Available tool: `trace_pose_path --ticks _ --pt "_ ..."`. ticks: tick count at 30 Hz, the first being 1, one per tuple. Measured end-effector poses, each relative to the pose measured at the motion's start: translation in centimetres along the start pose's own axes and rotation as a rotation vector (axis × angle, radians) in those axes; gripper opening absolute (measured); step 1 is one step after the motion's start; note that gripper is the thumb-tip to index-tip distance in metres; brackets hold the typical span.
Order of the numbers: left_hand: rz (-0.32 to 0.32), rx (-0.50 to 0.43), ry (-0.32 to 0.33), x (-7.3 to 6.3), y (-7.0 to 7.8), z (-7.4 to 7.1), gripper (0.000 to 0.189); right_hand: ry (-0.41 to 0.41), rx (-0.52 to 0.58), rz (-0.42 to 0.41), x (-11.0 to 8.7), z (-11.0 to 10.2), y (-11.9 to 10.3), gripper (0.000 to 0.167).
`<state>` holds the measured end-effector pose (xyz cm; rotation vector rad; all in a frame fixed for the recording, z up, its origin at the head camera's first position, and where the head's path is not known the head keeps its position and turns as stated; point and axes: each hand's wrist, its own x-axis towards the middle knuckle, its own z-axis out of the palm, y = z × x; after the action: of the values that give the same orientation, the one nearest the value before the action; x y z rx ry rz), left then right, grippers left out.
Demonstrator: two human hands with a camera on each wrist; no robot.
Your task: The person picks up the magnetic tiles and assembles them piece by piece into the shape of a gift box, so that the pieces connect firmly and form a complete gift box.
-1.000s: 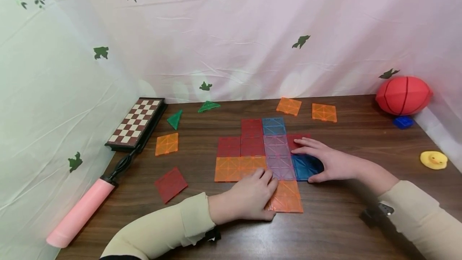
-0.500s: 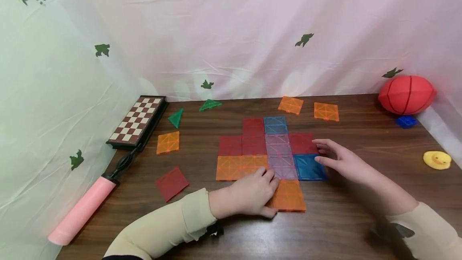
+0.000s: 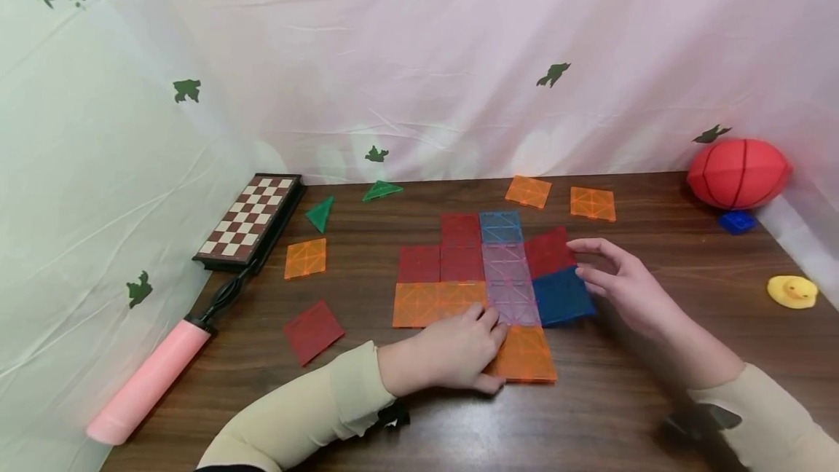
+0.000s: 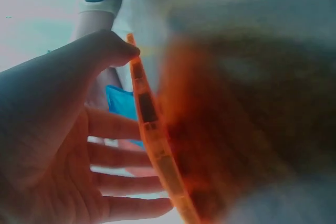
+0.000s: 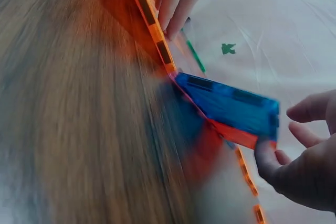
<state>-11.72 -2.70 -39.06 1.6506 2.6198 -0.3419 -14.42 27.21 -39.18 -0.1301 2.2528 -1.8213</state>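
Observation:
Magnetic tiles lie joined flat on the table. My left hand (image 3: 459, 355) rests on them with its fingertips by the purple tiles (image 3: 507, 279) and its thumb at the near edge of an orange tile (image 3: 527, 355). In the left wrist view its fingers reach out fairly straight against the orange tile's edge. On the right side, my right hand (image 3: 632, 286) holds the outer edges of a red tile (image 3: 549, 252) and a blue tile (image 3: 564, 296), which tilt up off the table together. The thumb (image 5: 266, 161) overlaps their raised corner in the right wrist view.
Loose orange tiles (image 3: 593, 203), green triangles (image 3: 320, 214) and a red tile (image 3: 313, 332) lie around. At left are a chessboard (image 3: 249, 221) and a pink-barrelled pump (image 3: 151, 383). A red ball (image 3: 739, 173), small blue block (image 3: 737, 221) and yellow duck (image 3: 792, 291) stand at right.
My right hand has drawn back from over the red and blue tiles to their outer edge, and that edge has risen. My left hand stays in place.

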Motion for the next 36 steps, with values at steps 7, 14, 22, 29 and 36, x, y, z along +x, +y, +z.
trace_pose_path --ticks 7,14,22,29,36 --pt "0.116 0.052 0.147 -0.5 0.3 -0.7 0.036 0.062 0.028 -0.066 1.0 1.7 -0.2 0.056" --pt "0.131 0.151 0.405 -1.4 0.2 -1.3 0.029 0.045 0.058 -0.058 1.7 2.6 -0.3 0.060" --pt "0.086 0.221 0.577 -1.2 -0.1 -1.0 0.025 -0.017 0.048 -0.002 1.9 3.2 0.2 0.065" --pt "0.008 0.182 0.548 -1.0 -0.1 -0.9 0.027 -0.037 0.054 0.012 2.0 3.9 0.4 0.065" --pt "-0.028 0.116 0.579 -0.7 -0.2 -0.9 0.025 -0.031 0.038 0.014 2.1 4.3 0.4 0.064"
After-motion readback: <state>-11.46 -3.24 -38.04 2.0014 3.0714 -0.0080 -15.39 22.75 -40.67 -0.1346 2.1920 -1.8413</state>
